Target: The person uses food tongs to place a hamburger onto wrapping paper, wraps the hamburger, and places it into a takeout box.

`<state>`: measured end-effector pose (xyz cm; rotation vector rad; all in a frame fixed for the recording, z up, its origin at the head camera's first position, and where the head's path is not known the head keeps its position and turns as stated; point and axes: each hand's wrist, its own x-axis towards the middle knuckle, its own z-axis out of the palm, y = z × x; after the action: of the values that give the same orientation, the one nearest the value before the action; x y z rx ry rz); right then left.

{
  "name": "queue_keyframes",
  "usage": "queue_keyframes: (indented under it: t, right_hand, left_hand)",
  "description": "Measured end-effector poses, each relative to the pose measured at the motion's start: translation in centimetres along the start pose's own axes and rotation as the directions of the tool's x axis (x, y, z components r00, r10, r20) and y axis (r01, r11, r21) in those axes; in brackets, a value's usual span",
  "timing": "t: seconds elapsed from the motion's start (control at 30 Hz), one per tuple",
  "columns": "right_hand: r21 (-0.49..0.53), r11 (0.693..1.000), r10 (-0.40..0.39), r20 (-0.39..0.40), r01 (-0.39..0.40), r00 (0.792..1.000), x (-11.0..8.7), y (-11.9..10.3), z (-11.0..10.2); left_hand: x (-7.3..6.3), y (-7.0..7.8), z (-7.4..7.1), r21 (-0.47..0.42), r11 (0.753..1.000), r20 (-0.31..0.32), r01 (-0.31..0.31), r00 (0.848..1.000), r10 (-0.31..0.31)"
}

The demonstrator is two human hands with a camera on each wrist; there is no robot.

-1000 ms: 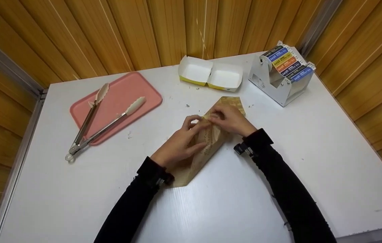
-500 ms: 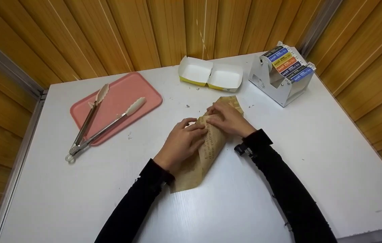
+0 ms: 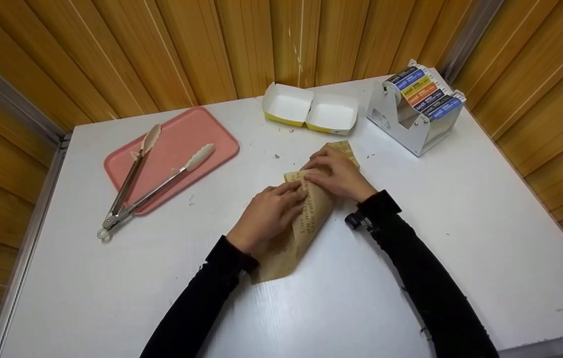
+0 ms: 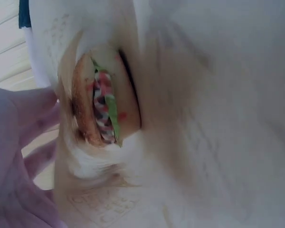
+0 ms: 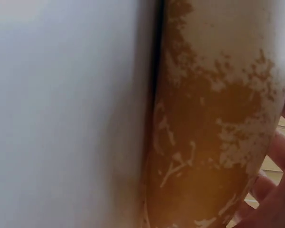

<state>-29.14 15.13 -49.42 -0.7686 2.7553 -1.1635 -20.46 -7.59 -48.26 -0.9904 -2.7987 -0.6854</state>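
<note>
A sheet of brown printed wrapping paper lies folded over a burger on the white table. In the left wrist view the burger shows through the paper's open end, with its bun, green leaf and sauced filling. My left hand rests its outstretched fingers on the paper's folded flap from the left. From the right, my right hand holds the fold near the far end, thumb on top and fingers bent over it. The right wrist view shows the paper bulging, translucent brown in patches, with fingertips along its side.
A pink tray at the left carries open tongs, whose hinge end hangs past its edge. An opened yellow-and-white carton stands at the back. A dispenser with several coloured label rolls sits at the back right.
The paper flap has been laid over the burger and smoothed, so its print now faces up. My left fingers have gone from pinching the paper's edge to lying on it.
</note>
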Motion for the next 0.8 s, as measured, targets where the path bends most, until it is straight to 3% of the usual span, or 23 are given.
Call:
queue_keyframes:
  t: [0.3, 0.5, 0.8]
  right_hand:
    - [0.103, 0.994, -0.026, -0.128, 0.039, 0.991, 0.09, -0.05, -0.11]
    - [0.154, 0.987, -0.003, -0.185, 0.032, 0.983, 0.23, 0.30, -0.03]
    - [0.127, 0.992, -0.005, -0.185, 0.029, 0.983, 0.22, 0.52, -0.06]
  left_hand:
    - [-0.21, 0.78, 0.17, 0.058, 0.998, 0.000, -0.001, 1.000, 0.001]
    - [-0.23, 1.00, 0.25, 0.040, 0.999, 0.019, 0.002, 1.000, -0.003]
    - [-0.18, 0.78, 0.84, -0.007, 0.999, 0.033, 0.050, 0.998, -0.050]
